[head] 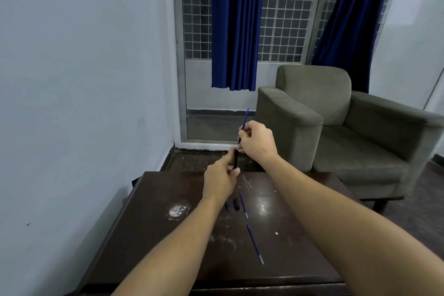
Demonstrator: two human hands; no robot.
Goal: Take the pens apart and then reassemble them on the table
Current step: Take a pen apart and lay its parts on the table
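My left hand (pixel 219 179) grips a black pen barrel (pixel 236 159), held upright above the far edge of the table. My right hand (pixel 258 142) pinches a thin blue refill (pixel 245 119) that points up and away, its lower end just above the barrel's top. On the dark wooden table (pixel 153 235) lie two more blue refills, one short (pixel 243 205) and one long (pixel 255 244), end to end. Beside them rest two small dark pen parts (pixel 236 204), one partly behind my left wrist.
A grey-green armchair (pixel 336 132) stands close to the table's far right corner. A pale wall runs along the left. Behind are a glazed door with a grille and blue curtains (pixel 236 24). White scuffs mark the tabletop.
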